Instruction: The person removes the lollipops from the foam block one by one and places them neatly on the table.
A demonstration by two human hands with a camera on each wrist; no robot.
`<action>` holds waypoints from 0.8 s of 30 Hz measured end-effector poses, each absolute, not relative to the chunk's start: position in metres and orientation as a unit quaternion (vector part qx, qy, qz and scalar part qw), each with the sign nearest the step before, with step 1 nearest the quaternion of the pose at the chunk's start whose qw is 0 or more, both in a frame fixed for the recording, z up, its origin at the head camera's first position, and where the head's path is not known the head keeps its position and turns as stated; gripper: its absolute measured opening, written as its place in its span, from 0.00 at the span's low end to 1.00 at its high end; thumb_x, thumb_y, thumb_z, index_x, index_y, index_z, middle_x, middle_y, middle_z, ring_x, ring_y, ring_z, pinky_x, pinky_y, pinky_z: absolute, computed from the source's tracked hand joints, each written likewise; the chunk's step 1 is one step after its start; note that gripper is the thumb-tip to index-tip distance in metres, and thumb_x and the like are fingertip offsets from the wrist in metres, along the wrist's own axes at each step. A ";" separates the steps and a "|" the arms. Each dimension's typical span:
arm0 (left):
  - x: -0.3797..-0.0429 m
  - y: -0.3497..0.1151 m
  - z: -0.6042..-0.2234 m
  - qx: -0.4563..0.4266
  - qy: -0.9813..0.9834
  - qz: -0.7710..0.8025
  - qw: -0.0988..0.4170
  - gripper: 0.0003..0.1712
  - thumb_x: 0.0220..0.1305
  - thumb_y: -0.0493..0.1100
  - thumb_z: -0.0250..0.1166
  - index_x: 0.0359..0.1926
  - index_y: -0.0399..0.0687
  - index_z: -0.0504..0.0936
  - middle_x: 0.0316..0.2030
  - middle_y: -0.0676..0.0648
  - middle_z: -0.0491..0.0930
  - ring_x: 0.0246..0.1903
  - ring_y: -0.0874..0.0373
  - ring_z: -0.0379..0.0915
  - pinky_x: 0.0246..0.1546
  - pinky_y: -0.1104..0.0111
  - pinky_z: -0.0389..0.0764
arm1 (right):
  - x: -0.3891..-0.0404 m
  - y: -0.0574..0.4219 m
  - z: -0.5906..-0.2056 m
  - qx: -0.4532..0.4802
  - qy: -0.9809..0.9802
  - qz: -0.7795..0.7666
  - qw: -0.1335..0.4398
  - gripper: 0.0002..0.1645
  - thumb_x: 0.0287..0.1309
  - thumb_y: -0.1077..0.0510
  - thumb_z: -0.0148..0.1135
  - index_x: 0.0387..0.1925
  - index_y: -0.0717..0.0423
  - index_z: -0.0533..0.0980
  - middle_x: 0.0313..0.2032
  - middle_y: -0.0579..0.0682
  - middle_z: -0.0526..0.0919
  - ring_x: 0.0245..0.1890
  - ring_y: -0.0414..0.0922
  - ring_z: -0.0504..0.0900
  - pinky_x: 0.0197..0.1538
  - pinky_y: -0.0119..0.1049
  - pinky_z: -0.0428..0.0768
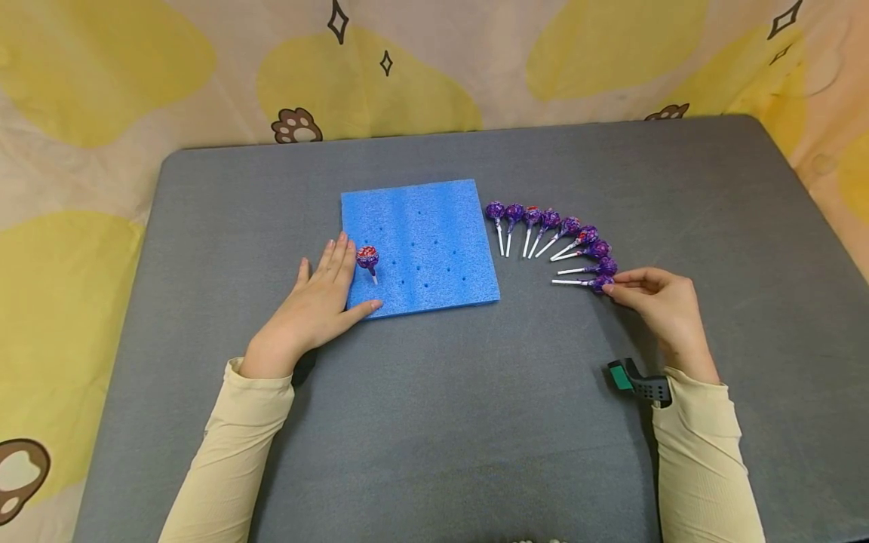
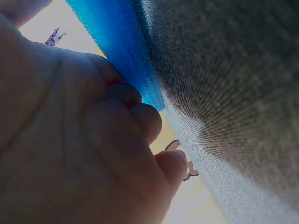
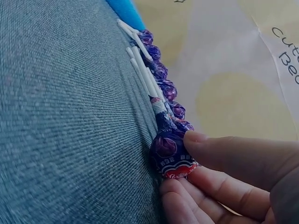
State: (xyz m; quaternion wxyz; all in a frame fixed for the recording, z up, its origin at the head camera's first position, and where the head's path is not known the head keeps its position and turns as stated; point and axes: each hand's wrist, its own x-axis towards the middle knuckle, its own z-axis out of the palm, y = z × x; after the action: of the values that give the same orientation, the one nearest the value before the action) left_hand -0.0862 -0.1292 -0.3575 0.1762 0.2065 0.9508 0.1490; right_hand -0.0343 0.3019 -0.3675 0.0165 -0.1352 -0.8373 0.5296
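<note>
My left hand (image 1: 315,298) lies along the left edge of a blue foam board (image 1: 434,219), fingers straight, thumb over its near left corner. One lollipop (image 1: 368,258) in purple and red wrapping stands upright in the board beside those fingers. In the left wrist view the fingertips (image 2: 147,123) are right at the foam's side. To the right, my right hand (image 1: 655,305) pinches the wrapped head of the nearest lollipop (image 3: 170,154) between thumb and fingers. Its white stick points left. Several other lollipops (image 1: 550,219) lie in a curved row from there up to the board's right side.
Small holes dot the foam board. A black strap with a green piece (image 1: 638,381) is on the right wrist. The grey table (image 1: 434,422) reaches back to a yellow and cream patterned cloth (image 1: 434,68).
</note>
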 end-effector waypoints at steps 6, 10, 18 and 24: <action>-0.087 -0.130 -0.359 0.207 0.951 0.150 0.176 0.53 0.67 0.63 0.51 0.72 0.35 0.34 0.72 0.40 0.26 0.71 0.47 0.21 0.64 0.42 0.31 | -0.034 0.300 -0.367 -0.140 -0.849 0.510 0.014 0.16 0.50 0.59 0.71 0.37 0.66 0.79 0.24 0.32 0.83 0.26 0.29 0.80 0.30 0.21 0.75; -0.087 -0.130 -0.361 0.207 0.951 0.149 0.175 0.53 0.66 0.63 0.51 0.72 0.35 0.34 0.72 0.40 0.26 0.71 0.47 0.21 0.64 0.42 0.31 | -0.035 0.298 -0.368 -0.141 -0.859 0.493 0.014 0.20 0.50 0.57 0.71 0.40 0.69 0.78 0.24 0.30 0.82 0.26 0.29 0.80 0.30 0.21 0.75; -0.087 -0.130 -0.361 0.207 0.951 0.147 0.176 0.53 0.67 0.63 0.51 0.72 0.35 0.34 0.72 0.40 0.26 0.71 0.47 0.21 0.64 0.42 0.31 | -0.034 0.296 -0.366 -0.158 -0.851 0.500 0.035 0.19 0.50 0.60 0.71 0.39 0.71 0.78 0.22 0.31 0.82 0.24 0.28 0.80 0.29 0.20 0.75; -0.087 -0.130 -0.360 0.206 0.951 0.148 0.174 0.53 0.67 0.63 0.51 0.72 0.35 0.34 0.72 0.40 0.26 0.71 0.47 0.21 0.64 0.42 0.31 | -0.034 0.298 -0.365 -0.154 -0.847 0.507 0.033 0.17 0.50 0.59 0.71 0.37 0.69 0.79 0.21 0.31 0.82 0.23 0.29 0.80 0.28 0.21 0.76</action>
State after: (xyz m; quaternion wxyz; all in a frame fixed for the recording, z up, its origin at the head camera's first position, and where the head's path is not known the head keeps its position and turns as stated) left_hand -0.0871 -0.1297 -0.3605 0.1745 0.2063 0.9514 0.1477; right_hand -0.0338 0.2976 -0.3653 0.0334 -0.1544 -0.8471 0.5074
